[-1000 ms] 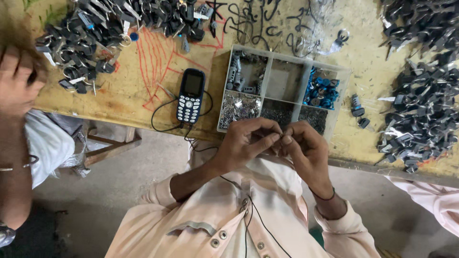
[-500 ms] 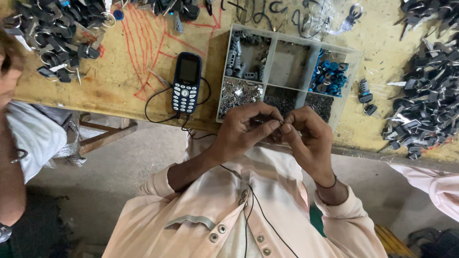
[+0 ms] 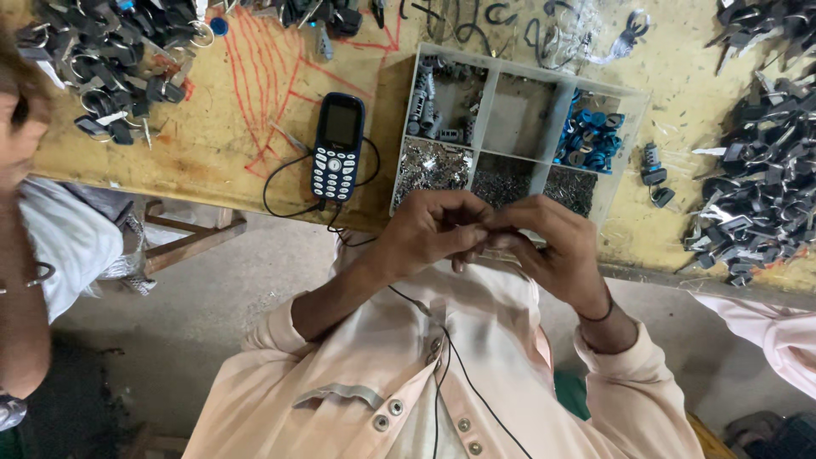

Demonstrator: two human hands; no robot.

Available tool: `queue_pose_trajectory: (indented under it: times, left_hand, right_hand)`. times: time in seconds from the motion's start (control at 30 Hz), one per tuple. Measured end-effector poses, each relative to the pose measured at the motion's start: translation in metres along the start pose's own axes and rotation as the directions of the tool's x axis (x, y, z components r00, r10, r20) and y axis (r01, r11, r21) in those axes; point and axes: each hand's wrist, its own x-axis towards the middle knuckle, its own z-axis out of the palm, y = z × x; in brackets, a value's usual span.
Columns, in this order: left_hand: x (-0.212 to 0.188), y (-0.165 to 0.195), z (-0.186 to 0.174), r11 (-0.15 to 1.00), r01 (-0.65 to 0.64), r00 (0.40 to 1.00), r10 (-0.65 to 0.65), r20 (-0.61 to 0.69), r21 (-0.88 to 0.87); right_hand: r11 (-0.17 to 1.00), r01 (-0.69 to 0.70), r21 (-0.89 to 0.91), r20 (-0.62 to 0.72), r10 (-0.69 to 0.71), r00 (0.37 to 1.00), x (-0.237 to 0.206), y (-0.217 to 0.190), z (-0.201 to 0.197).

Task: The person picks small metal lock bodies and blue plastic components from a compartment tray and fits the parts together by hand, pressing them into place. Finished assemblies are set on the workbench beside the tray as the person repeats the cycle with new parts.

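Note:
My left hand (image 3: 429, 234) and my right hand (image 3: 552, 246) meet fingertip to fingertip just in front of my chest, pinching a small dark part (image 3: 486, 231) that the fingers mostly hide. Both hands hover at the near edge of a grey compartment tray (image 3: 483, 115). The tray holds grey parts, small metal bits and blue pieces (image 3: 588, 136). A thin black wire (image 3: 463, 374) runs down my shirt.
A dark push-button phone (image 3: 337, 146) with a black cable lies on the yellow worktable (image 3: 255, 102) left of the tray. Heaps of dark metal parts sit at the far left (image 3: 102, 59) and the right (image 3: 756, 187). Another person's arm (image 3: 25, 297) is at the left, a pink sleeve (image 3: 765, 327) at the right.
My view has shifted, so the table and tray sit more to the right in frame. The person's raised hand at the left has dropped out of view. My hands stay pinched together.

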Motion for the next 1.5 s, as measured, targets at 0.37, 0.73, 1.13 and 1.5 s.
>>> queue_pose_trajectory:
  times: [0.37, 0.73, 1.13, 1.5]
  left_hand:
    - [0.002, -0.013, -0.012, 0.991, -0.115, 0.993, 0.116, -0.018, 0.07]
    - [0.003, 0.004, -0.01, 0.941, -0.127, 0.988, 0.15, 0.049, -0.312]
    - [0.008, 0.016, 0.014, 0.981, 0.053, 0.965, -0.002, -0.263, 0.187]
    - [0.004, 0.005, 0.011, 0.981, 0.041, 0.965, 0.01, -0.261, 0.189]
  right_hand:
    - [0.674, 0.118, -0.729, 0.094, -0.072, 0.993, 0.126, 0.008, 0.016]
    - [0.841, -0.418, 0.343, 0.069, 0.422, 0.904, 0.025, -0.012, -0.001]
    - [0.97, -0.057, -0.237, -0.141, 0.024, 0.99, 0.006, -0.018, 0.002]
    - [0.933, 0.123, -0.337, 0.018, -0.125, 0.992, -0.003, -0.013, -0.017]
